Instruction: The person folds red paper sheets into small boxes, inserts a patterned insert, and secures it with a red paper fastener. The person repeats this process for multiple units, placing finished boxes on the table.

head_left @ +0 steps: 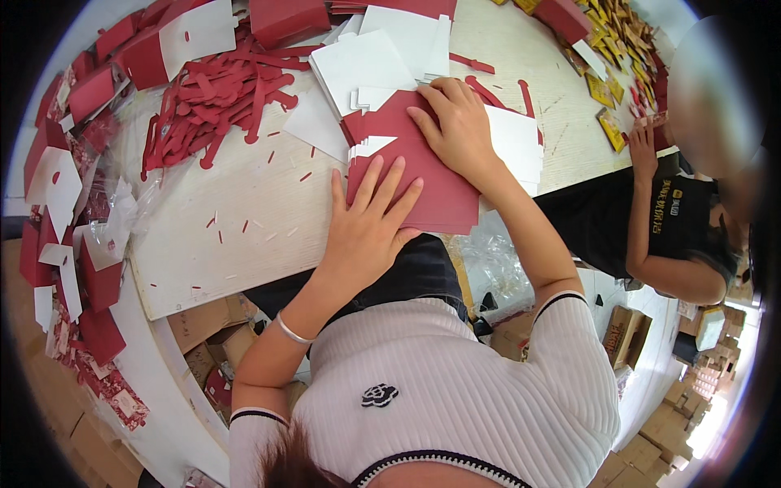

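A stack of flat red cardboard box blanks (435,191) with white notched tabs lies at the table's near edge in front of me. My left hand (366,220) rests on its lower left side, fingers spread and flat. Across its upper right part lies my right hand (458,130), fingers slightly bent near the far edge and thumb apart. White-faced blanks (514,145) stick out to the right from under my right forearm. More white-faced blanks (362,69) are piled just beyond the red stack.
A heap of red cardboard strips (220,102) lies left on the pale table (187,260), with small red scraps around. Folded red boxes (98,252) line the left side. At right, a co-worker's hand (643,150) is near yellow packets (606,89). Cardboard boxes stand on the floor.
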`<state>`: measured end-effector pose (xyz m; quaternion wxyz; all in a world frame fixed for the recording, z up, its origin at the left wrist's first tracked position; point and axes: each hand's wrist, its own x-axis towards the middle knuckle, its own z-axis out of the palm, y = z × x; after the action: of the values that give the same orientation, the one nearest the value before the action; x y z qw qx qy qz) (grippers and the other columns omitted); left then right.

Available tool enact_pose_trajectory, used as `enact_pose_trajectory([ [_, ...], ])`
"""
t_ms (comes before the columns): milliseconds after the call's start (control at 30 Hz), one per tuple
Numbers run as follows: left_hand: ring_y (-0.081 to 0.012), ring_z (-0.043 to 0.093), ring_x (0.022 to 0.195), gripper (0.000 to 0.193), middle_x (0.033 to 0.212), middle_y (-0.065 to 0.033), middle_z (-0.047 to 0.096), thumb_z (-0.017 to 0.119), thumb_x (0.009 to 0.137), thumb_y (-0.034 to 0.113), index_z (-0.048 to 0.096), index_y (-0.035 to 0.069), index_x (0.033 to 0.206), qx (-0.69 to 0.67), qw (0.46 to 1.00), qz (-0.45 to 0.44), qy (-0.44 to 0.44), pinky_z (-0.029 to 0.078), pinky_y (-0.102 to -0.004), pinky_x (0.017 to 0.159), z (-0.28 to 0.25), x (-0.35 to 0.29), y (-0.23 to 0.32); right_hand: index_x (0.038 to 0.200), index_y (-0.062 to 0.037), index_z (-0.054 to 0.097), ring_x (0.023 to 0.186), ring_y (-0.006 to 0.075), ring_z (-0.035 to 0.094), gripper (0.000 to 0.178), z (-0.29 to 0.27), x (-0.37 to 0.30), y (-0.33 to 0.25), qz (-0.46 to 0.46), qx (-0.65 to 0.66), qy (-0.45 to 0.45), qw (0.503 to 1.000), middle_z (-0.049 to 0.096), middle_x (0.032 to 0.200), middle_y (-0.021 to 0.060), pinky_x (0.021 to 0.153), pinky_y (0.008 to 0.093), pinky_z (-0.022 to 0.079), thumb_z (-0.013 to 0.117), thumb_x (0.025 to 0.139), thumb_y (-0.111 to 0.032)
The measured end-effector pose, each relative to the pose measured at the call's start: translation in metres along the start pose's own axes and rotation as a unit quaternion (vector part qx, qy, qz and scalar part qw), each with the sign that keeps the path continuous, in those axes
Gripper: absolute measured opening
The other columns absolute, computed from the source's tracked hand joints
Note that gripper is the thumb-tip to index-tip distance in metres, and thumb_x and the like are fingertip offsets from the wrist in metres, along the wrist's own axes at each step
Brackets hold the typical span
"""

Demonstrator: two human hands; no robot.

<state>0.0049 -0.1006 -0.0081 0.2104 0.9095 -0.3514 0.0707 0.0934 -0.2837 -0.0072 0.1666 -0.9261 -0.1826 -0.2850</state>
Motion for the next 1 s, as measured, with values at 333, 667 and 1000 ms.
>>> enact_pose_trajectory([
  [333,-0.0302,0.026,0.127,0.066,0.136,-0.0137,0.030,0.061,0.072,0.046,0.043,0.011,0.125,-0.038,0.999,-0.011,-0.030,0.015,-0.0591,0.099,-0.029,0.035,-0.010,0.086,-0.0040,0.056,0.077,0.0298,0.050,0.018,-0.011,-0.001,0.021,0.058,0.020,0.079,0.995,0.052,0.078,0.0113,0.068,0.0390,0.040,0.062,0.071,-0.012],
  [667,-0.0287,0.025,0.127,0.096,0.134,-0.0144,0.033,0.068,0.055,0.060,0.035,0.012,0.132,0.039,0.997,0.006,-0.062,0.013,-0.0579,0.101,0.001,0.097,-0.044,0.122,0.0083,0.034,0.089,0.0262,0.059,0.050,-0.098,-0.061,0.013,0.502,0.686,0.008,0.527,0.049,0.115,0.0254,0.068,0.0323,0.054,0.049,0.085,-0.021],
  [1000,-0.0276,0.033,0.121,0.102,0.127,-0.0136,0.040,0.068,0.055,0.061,0.028,0.011,0.134,0.027,0.996,0.051,0.071,0.010,-0.0618,0.098,-0.010,0.085,-0.034,0.090,-0.0045,0.059,0.059,0.0040,0.047,0.019,-0.087,-0.004,0.012,0.420,0.376,-0.182,0.806,0.055,0.076,-0.0012,0.048,0.0166,0.034,0.057,0.081,-0.022],
])
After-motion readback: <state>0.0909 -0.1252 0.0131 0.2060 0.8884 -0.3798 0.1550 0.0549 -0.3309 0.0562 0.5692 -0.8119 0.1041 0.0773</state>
